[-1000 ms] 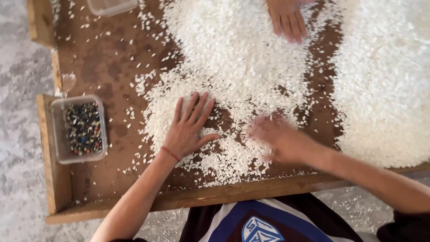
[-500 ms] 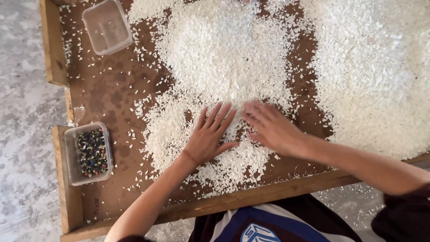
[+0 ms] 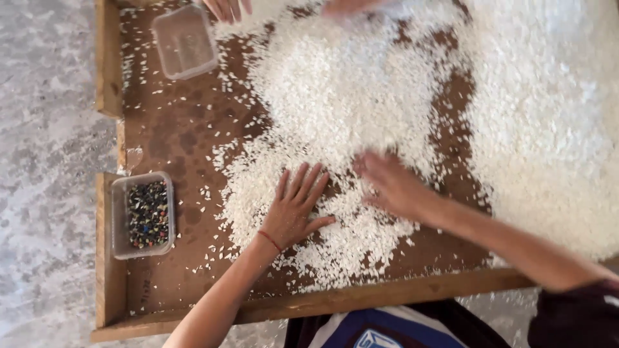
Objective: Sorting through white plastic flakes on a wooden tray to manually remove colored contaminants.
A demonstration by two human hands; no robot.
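Observation:
White flakes lie spread over a brown wooden tray table, with a thicker heap at the right. My left hand rests flat on the thin layer near the front, fingers apart, a red thread around its wrist. My right hand lies palm down on the flakes just to its right, blurred. Neither hand holds anything.
A clear tub of dark mixed bits sits at the left front by the wooden rim. A second clear tub stands at the back left. Another person's hands reach in at the far edge. Grey speckled floor lies left.
Both my hands have slid apart across the flakes, the right one moving rightward. The view has shifted, bringing the back tub and the other person's hands into sight.

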